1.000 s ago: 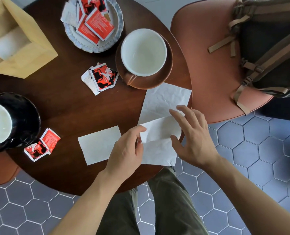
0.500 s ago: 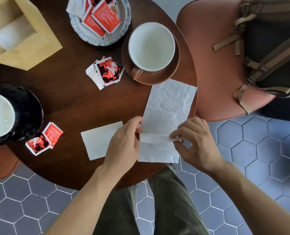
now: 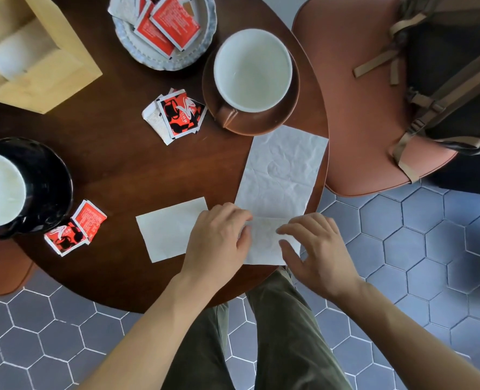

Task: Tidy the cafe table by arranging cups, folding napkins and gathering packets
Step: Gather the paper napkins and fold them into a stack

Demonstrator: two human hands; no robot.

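Observation:
A long crumpled white napkin (image 3: 281, 170) lies at the right edge of the round dark table (image 3: 126, 175). Its near end is folded over into a flap (image 3: 264, 240). My left hand (image 3: 219, 243) grips the flap's left side with curled fingers. My right hand (image 3: 314, 249) holds its right side between index finger and thumb. A folded napkin (image 3: 168, 229) lies just left of my left hand. Red packets lie mid-table (image 3: 177, 114), near the black cup (image 3: 73, 229), and in a grey dish (image 3: 205, 40). A white-lined brown cup (image 3: 253, 68) stands on its saucer (image 3: 264, 125).
A black cup (image 3: 0, 187) on a black saucer (image 3: 56, 187) stands at the left edge. A wooden napkin box (image 3: 36, 52) sits at the far left. An orange chair (image 3: 354, 108) with a backpack (image 3: 452, 80) is on the right. My legs are under the table.
The napkin's near end went from a raised loose flap to a narrow fold, then a wider flat flap. Both hands moved closer together onto it.

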